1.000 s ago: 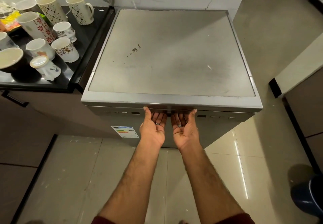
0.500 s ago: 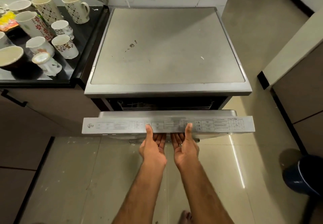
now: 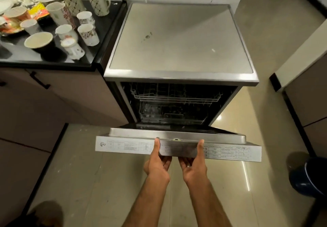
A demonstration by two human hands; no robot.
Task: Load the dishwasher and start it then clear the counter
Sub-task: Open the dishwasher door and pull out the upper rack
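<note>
Here the dishwasher (image 3: 180, 40) stands against the right end of the black counter (image 3: 53, 62), its door (image 3: 177, 146) swung most of the way down towards level; both hands grip the door's top edge near its middle, presumably to bear its weight and lower it gently rather than let it drop; the left hand (image 3: 157, 164) has its thumb laid over the upper face and its fingers curled underneath, and the right hand (image 3: 194, 166) mirrors it, thumb on top, fingers hooked below with a ring showing. Inside, two wire racks are visible, an upper rack (image 3: 177, 97) and a lower rack (image 3: 169, 115), both apparently bare as far as the dark interior lets one judge; so loading has not yet begun. The crockery waits on the counter, crowded towards its far left corner: roughly ten or eleven mugs and cups (image 3: 88, 33), one lying on its side near the front edge, plus a dark bowl (image 3: 39, 43); some colourful packets (image 3: 38, 12) sit among them; further items at the left edge are cut off, so the count is uncertain.
</note>
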